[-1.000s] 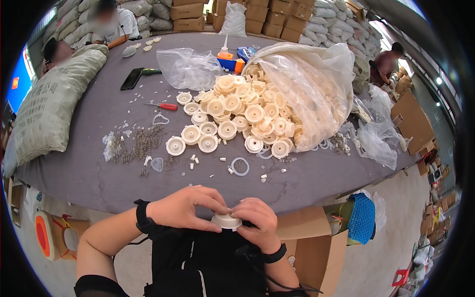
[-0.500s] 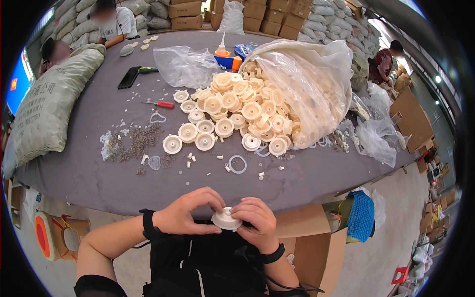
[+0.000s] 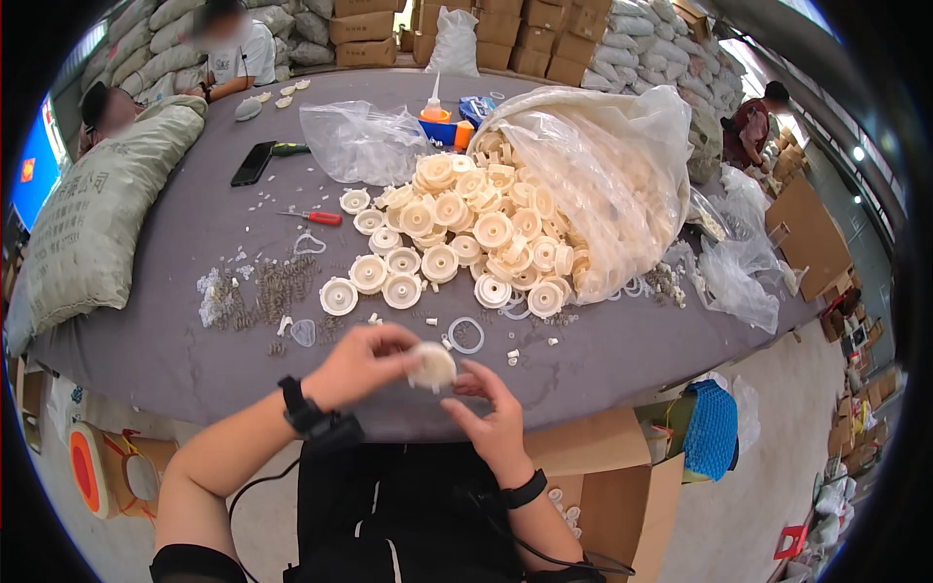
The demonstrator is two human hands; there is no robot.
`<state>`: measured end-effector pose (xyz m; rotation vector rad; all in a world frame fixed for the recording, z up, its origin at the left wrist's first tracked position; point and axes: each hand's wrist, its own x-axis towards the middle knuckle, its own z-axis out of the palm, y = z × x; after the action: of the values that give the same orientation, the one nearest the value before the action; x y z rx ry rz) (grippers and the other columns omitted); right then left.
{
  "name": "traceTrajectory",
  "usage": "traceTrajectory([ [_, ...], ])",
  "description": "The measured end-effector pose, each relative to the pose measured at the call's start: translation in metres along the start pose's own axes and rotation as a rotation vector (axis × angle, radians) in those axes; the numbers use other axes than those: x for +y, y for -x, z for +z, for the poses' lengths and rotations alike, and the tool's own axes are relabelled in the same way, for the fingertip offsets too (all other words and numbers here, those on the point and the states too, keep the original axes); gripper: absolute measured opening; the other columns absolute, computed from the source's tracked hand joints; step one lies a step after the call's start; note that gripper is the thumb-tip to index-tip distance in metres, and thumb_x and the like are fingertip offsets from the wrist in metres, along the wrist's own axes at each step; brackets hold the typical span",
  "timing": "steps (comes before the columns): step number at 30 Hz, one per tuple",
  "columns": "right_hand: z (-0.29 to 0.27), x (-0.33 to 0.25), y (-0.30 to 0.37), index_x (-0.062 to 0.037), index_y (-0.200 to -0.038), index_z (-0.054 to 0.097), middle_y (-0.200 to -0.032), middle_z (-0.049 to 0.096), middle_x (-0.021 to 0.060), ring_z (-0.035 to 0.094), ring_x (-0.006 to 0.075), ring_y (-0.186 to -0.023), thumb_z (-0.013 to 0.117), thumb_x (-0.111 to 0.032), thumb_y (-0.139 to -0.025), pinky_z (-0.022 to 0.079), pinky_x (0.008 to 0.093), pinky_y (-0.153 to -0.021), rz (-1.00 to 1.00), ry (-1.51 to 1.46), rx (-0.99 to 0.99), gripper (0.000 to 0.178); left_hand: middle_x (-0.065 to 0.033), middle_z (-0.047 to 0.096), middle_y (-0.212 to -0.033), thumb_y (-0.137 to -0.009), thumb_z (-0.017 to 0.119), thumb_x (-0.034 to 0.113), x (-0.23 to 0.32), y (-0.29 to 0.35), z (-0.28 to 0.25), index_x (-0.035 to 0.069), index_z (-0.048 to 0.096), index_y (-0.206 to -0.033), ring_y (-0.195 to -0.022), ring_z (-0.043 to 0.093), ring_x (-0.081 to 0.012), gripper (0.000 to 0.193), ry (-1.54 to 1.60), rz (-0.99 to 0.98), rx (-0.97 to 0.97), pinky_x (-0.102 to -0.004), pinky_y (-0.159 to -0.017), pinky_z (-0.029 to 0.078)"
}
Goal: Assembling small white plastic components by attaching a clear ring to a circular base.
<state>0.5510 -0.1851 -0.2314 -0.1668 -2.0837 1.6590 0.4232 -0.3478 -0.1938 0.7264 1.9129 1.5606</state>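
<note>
A round cream plastic part (image 3: 432, 366), slightly smeared by motion, is tilted up above the front edge of the table. My left hand (image 3: 364, 364) grips it at its left side between thumb and fingers. Just right of it is my right hand (image 3: 491, 413), its thumb and fingers apart and nothing between them. Beyond both hands lies a heap of similar round cream parts (image 3: 449, 207), spilling out of a big clear plastic bag (image 3: 632, 146). A translucent ring (image 3: 466, 335) and a few small white pieces lie nearer to me.
Metal springs (image 3: 282, 287) and clear bits lie at left, near a red-handled screwdriver (image 3: 316, 217) and a phone (image 3: 253, 163). A stuffed sack (image 3: 107, 214) fills the left edge. Below the table, an open cardboard box (image 3: 607, 505) holds several white parts. Other people sit farther off.
Both hands have moved up and forward over the table edge with the round part. The right hand has let go of it, and the part is now tipped up in the left.
</note>
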Motion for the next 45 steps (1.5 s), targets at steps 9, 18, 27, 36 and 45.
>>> traceTrajectory([
  [9, 0.003, 0.028, -0.041, -0.0099, -0.093, 0.067, -0.08, 0.057, 0.0055, 0.053, 0.0238, -0.078, 0.07, -0.013, -0.071, 0.046, 0.0349, -0.066, -0.27, 0.693, -0.01, 0.023, -0.0072, 0.056, -0.085, -0.075, 0.067, 0.011, -0.009, -0.064, -0.028, 0.003, 0.062, -0.097, -0.082, 0.055, -0.016, 0.023, -0.545, 0.33, 0.334, -0.0284, -0.07, 0.046],
  [18, 0.008, 0.048, -0.045, -0.0079, -0.088, 0.064, -0.075, 0.056, 0.0067, 0.056, 0.0259, -0.075, 0.068, -0.012, -0.072, 0.046, 0.0357, -0.064, -0.211, 0.684, -0.025, 0.018, -0.0065, 0.055, -0.084, -0.067, 0.067, 0.011, -0.02, -0.081, 0.012, 0.008, 0.066, -0.081, -0.086, 0.053, -0.0246, 0.014, -0.994, 0.475, 0.006, -0.0361, -0.078, 0.043],
  [27, 0.008, 0.044, -0.054, -0.0093, -0.093, 0.058, -0.077, 0.056, 0.0084, 0.059, 0.0276, -0.068, 0.064, -0.017, -0.077, 0.047, 0.0387, -0.058, -0.125, 0.752, -0.058, 0.019, -0.0071, 0.056, -0.082, -0.066, 0.067, 0.015, -0.022, -0.095, 0.018, 0.009, 0.067, -0.082, -0.087, 0.054, -0.0253, 0.017, -1.034, 0.41, -0.131, -0.0363, -0.076, 0.042],
  [36, 0.0, 0.039, -0.036, -0.0057, -0.087, 0.058, -0.073, 0.058, 0.0065, 0.057, 0.0189, -0.058, 0.065, -0.014, -0.078, 0.046, 0.0313, -0.053, 0.036, 0.538, 0.032, 0.014, -0.0075, 0.057, -0.081, -0.068, 0.065, 0.015, -0.026, -0.092, 0.032, 0.008, 0.066, -0.083, -0.084, 0.055, -0.0256, 0.016, -0.972, 0.412, -0.094, -0.0373, -0.074, 0.043],
  [45, -0.022, 0.03, -0.022, 0.0029, -0.096, 0.06, -0.083, 0.063, 0.0068, 0.06, 0.0107, -0.066, 0.061, -0.005, -0.084, 0.05, 0.0221, -0.059, 0.478, -0.496, 0.097, 0.014, -0.0105, 0.06, -0.083, -0.071, 0.063, 0.012, -0.008, -0.065, 0.04, 0.005, 0.062, -0.082, -0.078, 0.059, -0.0268, 0.013, -0.819, 0.407, -0.146, -0.0373, -0.071, 0.046],
])
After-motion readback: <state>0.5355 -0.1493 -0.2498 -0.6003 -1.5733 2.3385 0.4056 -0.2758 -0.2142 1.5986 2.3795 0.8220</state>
